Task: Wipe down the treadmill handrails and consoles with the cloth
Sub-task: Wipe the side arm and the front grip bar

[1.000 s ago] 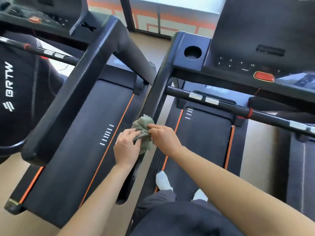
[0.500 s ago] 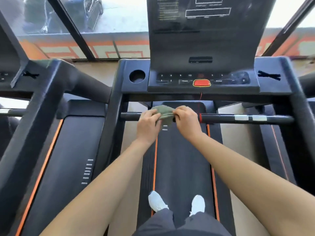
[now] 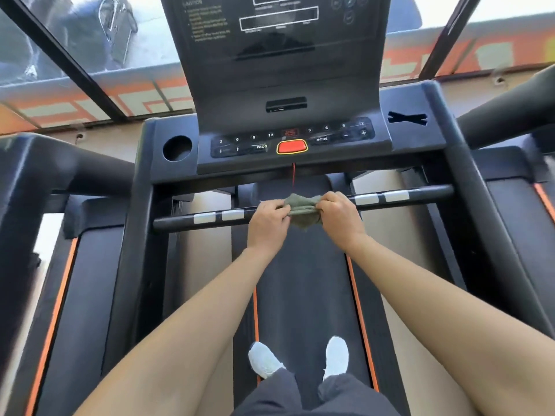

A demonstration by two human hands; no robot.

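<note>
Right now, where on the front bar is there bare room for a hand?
Bare bar shows at the far left, between the frame post and the left silver pads, and at the far right, beyond the right silver pads. The middle is crowded: the left hand and right hand both grip the cloth, under the red cord.

Bright daylight floods through the windows (image 3: 99, 55) ahead, overexposing them; edges bend and blur slightly.
</note>
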